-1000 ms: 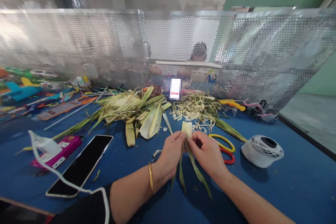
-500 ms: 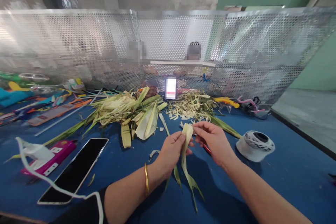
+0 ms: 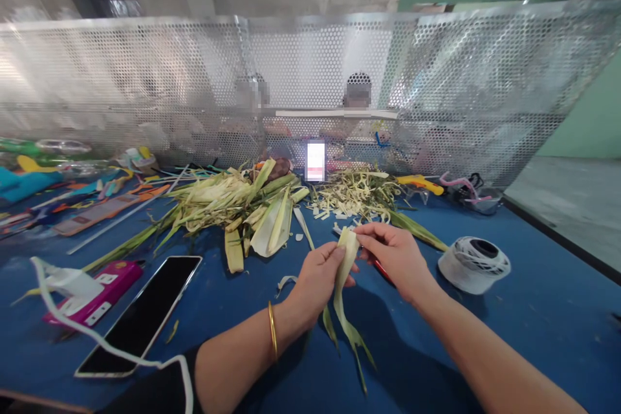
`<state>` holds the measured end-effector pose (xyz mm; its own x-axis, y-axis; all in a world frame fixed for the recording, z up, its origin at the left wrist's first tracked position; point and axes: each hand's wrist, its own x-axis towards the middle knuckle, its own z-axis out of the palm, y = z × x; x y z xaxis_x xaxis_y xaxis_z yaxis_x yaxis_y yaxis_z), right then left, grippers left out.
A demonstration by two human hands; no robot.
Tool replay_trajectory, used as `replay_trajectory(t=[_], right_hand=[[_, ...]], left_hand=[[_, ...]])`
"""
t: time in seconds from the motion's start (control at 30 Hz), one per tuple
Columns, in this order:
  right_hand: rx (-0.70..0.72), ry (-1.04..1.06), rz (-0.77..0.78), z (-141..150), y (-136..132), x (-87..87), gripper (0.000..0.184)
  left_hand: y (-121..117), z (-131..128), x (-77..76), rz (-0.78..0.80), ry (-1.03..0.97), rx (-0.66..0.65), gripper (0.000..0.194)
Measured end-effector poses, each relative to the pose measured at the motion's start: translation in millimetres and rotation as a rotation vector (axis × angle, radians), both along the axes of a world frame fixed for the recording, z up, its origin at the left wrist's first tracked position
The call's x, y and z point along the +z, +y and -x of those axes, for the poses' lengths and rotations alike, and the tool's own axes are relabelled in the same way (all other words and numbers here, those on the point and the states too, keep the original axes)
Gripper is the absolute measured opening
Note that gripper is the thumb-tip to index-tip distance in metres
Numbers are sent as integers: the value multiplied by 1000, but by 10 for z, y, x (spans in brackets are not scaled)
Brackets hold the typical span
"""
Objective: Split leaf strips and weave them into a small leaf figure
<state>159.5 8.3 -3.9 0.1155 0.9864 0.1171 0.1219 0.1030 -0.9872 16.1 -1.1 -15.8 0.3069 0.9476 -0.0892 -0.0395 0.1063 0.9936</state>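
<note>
Between my two hands hangs a pale green corn husk [image 3: 342,301], its split, darker tips dangling toward the blue tabletop. My left hand [image 3: 317,278] is closed, thumb pressing the husk near its upper end. At the husk's top edge, my right hand [image 3: 391,255] pinches with thumb and forefinger. A red-handled tool [image 3: 383,270] lies partly hidden below the right hand; its kind does not show. A pile of husks [image 3: 218,200] lies beyond the left hand, and shredded husk scraps [image 3: 359,194] lie beyond the right.
At right stands a cone of white thread [image 3: 473,268]. A phone [image 3: 140,317], a magenta power strip [image 3: 99,291] and a white cable [image 3: 116,352] lie at left. A perforated metal screen [image 3: 194,77] closes off the back, with people behind it. Yellow-handled tool [image 3: 420,184] sits back right.
The view has shifted slightly. Both hands keep nearly the same grip on the husk, whose upper part looks a little flatter and turned more toward me.
</note>
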Motion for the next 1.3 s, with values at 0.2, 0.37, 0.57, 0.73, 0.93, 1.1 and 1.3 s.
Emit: replay_trajectory(t=[0.2, 0.37, 0.57, 0.73, 0.93, 1.1, 1.3], right_hand=[[51, 22, 17, 0, -12, -16, 32], [6, -35, 0, -17, -8, -5, 26], [40, -54, -68, -35, -14, 23, 17], [88, -39, -65, -48, -14, 15, 30], [148, -172, -71, -90, -10, 52, 18], [107, -197, -95, -89, -16, 52, 15], [-3, -180, -135, -70, 10, 22, 22]], left_hand=[[-1, -1, -18, -44, 17, 8, 23], [-2, -1, -14, -16, -39, -15, 23], [-6, -9, 24, 108, -105, -101, 27], [-13, 0, 48, 77, -84, -105, 28], [-13, 20, 41, 98, -58, -192, 34], [-39, 29, 89, 24, -31, -212, 41], [-28, 46, 102, 66, -113, -230, 31]])
